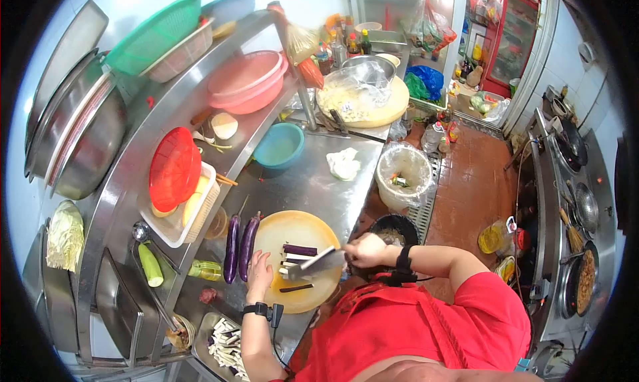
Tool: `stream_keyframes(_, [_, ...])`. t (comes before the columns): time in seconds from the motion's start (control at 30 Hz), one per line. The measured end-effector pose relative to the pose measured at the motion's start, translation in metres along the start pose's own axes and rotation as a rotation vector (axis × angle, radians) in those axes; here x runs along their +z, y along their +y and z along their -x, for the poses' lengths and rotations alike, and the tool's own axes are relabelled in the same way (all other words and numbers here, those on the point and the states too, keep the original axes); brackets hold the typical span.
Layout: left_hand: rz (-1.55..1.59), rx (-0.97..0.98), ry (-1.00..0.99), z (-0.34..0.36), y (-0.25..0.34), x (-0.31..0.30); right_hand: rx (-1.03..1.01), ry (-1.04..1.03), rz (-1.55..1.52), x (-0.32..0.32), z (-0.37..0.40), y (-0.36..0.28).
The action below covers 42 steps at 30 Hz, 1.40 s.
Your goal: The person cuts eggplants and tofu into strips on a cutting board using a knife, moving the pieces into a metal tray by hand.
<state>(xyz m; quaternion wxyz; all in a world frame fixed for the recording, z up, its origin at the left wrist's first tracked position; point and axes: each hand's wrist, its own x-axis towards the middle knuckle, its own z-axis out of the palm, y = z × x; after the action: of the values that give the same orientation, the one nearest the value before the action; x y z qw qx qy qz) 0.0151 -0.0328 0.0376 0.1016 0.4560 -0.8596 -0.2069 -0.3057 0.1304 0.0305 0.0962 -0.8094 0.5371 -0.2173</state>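
My right hand (365,250) grips a cleaver (314,265), its blade over the round yellow cutting board (323,230). Cut eggplant pieces (299,251), with purple skin and pale flesh, lie on the board beside the blade. One thin dark strip of eggplant (297,289) rests nearer to me. At the board's left edge my left hand (259,273) is open, fingers stretched out, right by the lower end of a whole eggplant (248,249). A second whole eggplant (231,249) lies just left of that one. Pale eggplant strips fill a metal tray (201,339) below my left forearm.
A turquoise bowl (279,145) and a white cloth-like bundle (343,163) sit farther along the steel counter (313,182). A lined bin (404,175) and a black bucket (394,230) stand on the floor by the counter. Shelves with a red basket (174,169) run along the left; woks (586,282) line the right.
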Motion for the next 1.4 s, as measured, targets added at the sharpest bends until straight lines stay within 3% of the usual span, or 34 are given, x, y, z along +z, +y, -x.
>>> stream_keyframes(0.2, [-0.269,0.035,-0.205,-0.003,0.011,0.025,0.277,0.233,0.054,-0.031,-0.007,-0.005])
stream_keyframes(0.27, [-0.255,0.009,-0.143,-0.009,0.007,0.039,0.235,0.288,0.061,-0.03,-0.011,0.001])
stream_keyframes(0.43, [-0.089,-0.063,0.193,-0.025,-0.004,0.016,0.25,0.2,0.186,-0.035,-0.016,-0.006])
stream_keyframes(0.57, [0.143,-0.079,0.173,-0.037,0.023,-0.015,0.143,0.124,0.204,-0.017,-0.019,-0.008])
stream_keyframes(0.63, [0.121,0.174,-0.043,-0.04,0.062,-0.02,0.11,0.05,0.178,-0.001,-0.026,-0.01])
stream_keyframes(0.7, [0.008,0.291,-0.272,-0.041,0.074,-0.004,0.111,-0.072,0.117,0.012,-0.034,-0.015])
stream_keyframes(0.77, [-0.385,0.381,-0.282,-0.041,0.077,0.021,0.06,-0.075,0.061,0.02,-0.039,-0.021])
stream_keyframes(0.97, [-0.286,0.414,-0.273,-0.044,0.031,0.054,-0.059,-0.165,0.069,0.013,-0.027,-0.017])
stream_keyframes(1.1, [-0.172,0.445,-0.086,-0.039,0.024,0.04,-0.078,-0.108,-0.047,0.005,0.006,0.001])
stream_keyframes(1.17, [-0.185,0.41,-0.145,-0.034,0.021,0.034,0.015,-0.145,-0.058,-0.011,0.027,0.002])
stream_keyframes(1.3, [-0.38,0.529,-0.37,-0.014,0.034,0.016,0.223,-0.048,-0.1,-0.03,0.06,0.004])
stream_keyframes(1.4, [-0.548,0.667,-0.412,-0.014,0.022,0.038,0.39,0.031,-0.119,-0.026,0.062,0.009])
